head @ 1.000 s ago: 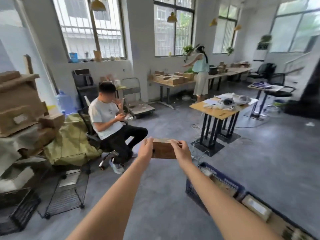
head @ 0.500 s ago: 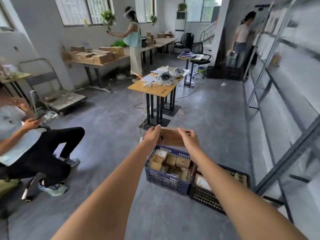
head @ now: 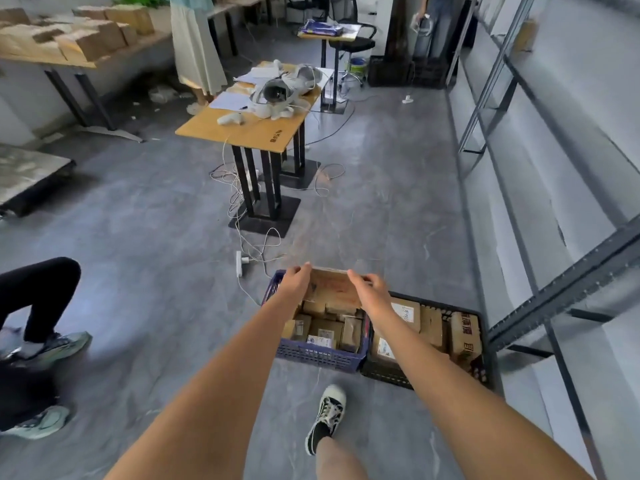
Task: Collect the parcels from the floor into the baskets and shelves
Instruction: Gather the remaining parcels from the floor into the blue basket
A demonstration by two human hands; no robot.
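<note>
I hold a brown cardboard parcel (head: 334, 287) out in front of me, above the far end of a blue basket (head: 318, 355). My left hand (head: 296, 282) grips its left end and my right hand (head: 369, 294) grips its right end. The blue basket sits on the floor and holds several small brown parcels. Right beside it stands a black basket (head: 391, 374) with several larger parcels in it.
A metal shelf rack (head: 561, 282) runs along the right wall. A small wooden table (head: 242, 131) with headsets stands ahead, cables and a power strip (head: 239, 263) on the floor below it. A seated person's legs (head: 38, 299) are at left. My shoe (head: 329, 412) is near the baskets.
I have turned right and walked toward the baskets while tilting my view down. The parcel, still in both hands, has come lower and now hangs over the blue basket.
</note>
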